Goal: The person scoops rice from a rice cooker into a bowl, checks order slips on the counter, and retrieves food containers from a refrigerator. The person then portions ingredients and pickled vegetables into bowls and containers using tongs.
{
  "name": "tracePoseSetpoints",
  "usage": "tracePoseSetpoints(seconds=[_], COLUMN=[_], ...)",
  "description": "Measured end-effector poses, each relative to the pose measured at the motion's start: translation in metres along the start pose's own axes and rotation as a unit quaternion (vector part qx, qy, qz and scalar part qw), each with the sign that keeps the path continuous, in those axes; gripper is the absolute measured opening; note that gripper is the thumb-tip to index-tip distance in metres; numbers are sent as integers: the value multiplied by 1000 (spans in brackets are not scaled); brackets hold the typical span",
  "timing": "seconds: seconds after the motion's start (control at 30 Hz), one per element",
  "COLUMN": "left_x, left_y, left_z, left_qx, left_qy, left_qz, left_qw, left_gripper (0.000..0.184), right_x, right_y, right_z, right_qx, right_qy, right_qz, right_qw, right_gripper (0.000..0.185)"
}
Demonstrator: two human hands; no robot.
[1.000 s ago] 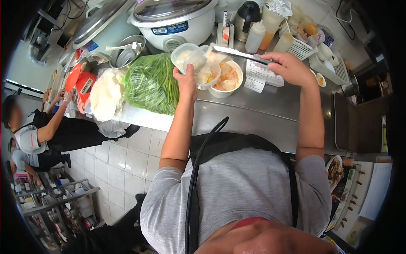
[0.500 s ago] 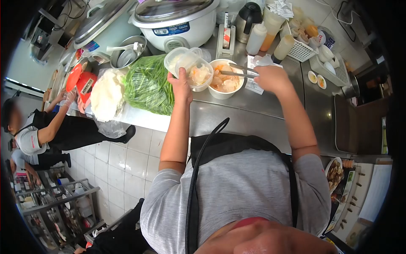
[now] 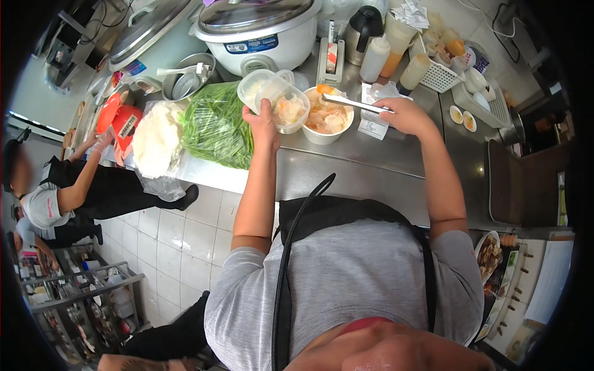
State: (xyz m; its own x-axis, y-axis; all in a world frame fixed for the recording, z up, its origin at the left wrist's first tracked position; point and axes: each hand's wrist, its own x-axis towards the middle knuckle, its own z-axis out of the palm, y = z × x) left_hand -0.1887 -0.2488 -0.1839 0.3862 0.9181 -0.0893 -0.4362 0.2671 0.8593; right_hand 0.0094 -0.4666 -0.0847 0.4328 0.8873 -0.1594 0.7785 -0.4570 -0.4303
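My left hand (image 3: pixel 263 125) is closed on a small clear plastic container (image 3: pixel 291 112) that holds pale, orange-tinged slices. Clear lids or empty tubs (image 3: pixel 254 86) overlap beside it, and I cannot tell whether this hand grips those too. My right hand (image 3: pixel 399 115) is closed around metal tongs (image 3: pixel 359 104). Their tips, shut on an orange slice (image 3: pixel 324 89), are over the far rim of a white round tub (image 3: pixel 323 137) filled with similar slices. The tub stands on the steel counter, just right of the small container. A printed paper slip (image 3: pixel 373 127) lies under the tongs.
Left of my hand lie a bag of cut green vegetables (image 3: pixel 216 130) and a bag of white food (image 3: pixel 158 139). Behind stand a rice cooker (image 3: pixel 257 52), squeeze bottles (image 3: pixel 375 59) and a dark-topped jug (image 3: pixel 363 34). Another person (image 3: pixel 80 185) works at the far left.
My right hand has turned the tongs, and their tips have risen from within the tub to its far rim with an orange slice. My left hand has shifted slightly left.
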Motion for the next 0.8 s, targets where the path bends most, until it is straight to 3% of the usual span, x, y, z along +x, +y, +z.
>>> tracePoseSetpoints(seconds=[0.2,0.3,0.43,0.63,0.73,0.8], left_x=[-3,-2,-2,-8,-5,-1], left_y=[-6,-13,-15,-7,-6,-2], left_z=[12,15,15,14,9,4], left_qx=[17,3,5,-6,-25,-13], left_qy=[-15,-20,-33,-18,-23,3], left_qz=[-11,-29,-24,-26,-2,-1], left_qw=[1000,999,999,999,999,1000], left_gripper=[79,74,72,77,76,74], right_x=[-19,-18,-22,-26,-30,-30], right_y=[-30,-55,-70,-98,-83,-72], right_z=[-39,-34,-25,-21,-26,-30], right_qx=[72,5,-105,-175,-153,-201], right_qy=[12,-9,93,-25,83,86], right_qz=[-52,-69,-48,4,-42,-30], right_qw=[996,998,989,984,984,975], right_gripper=[30,29,31,28,27,24])
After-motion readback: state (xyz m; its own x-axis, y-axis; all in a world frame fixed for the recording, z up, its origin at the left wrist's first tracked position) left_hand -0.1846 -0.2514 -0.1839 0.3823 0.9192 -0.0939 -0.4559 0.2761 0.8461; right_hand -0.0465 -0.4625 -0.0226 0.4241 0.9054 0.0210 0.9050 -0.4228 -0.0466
